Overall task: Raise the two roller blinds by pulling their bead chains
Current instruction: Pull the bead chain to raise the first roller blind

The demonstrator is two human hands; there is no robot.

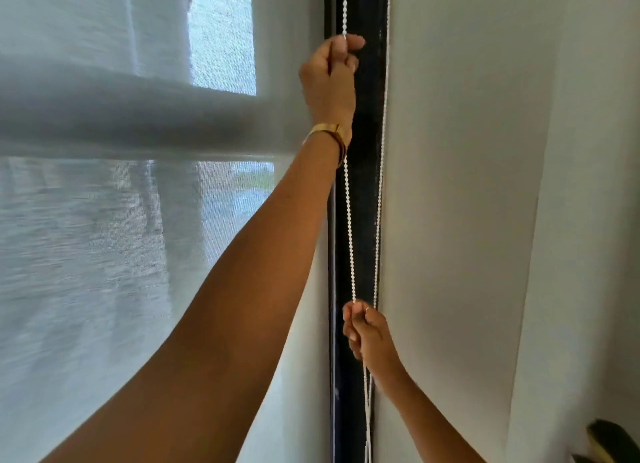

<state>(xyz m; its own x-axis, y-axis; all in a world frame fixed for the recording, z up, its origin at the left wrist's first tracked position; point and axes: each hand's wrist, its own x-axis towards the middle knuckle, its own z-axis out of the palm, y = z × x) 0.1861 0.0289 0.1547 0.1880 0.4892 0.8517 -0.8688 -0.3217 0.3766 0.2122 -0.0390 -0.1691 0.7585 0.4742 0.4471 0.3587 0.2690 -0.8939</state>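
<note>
Left hand [330,71] is pinching the bead chain [349,199] high while right hand [362,331] is gripping the same vertical strand well below, chain running straight between them along the dark frame [367,151], left blind [138,151] apparently partly raised.

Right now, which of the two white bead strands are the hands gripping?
The left strand: it runs taut between the left hand above and the right hand below. The right strand hangs untouched.

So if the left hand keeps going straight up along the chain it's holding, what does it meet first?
Nothing nearby: above the left hand, only the bead chain runs up the dark window frame to the picture's top edge. The roller mechanism lies out of view.
</note>
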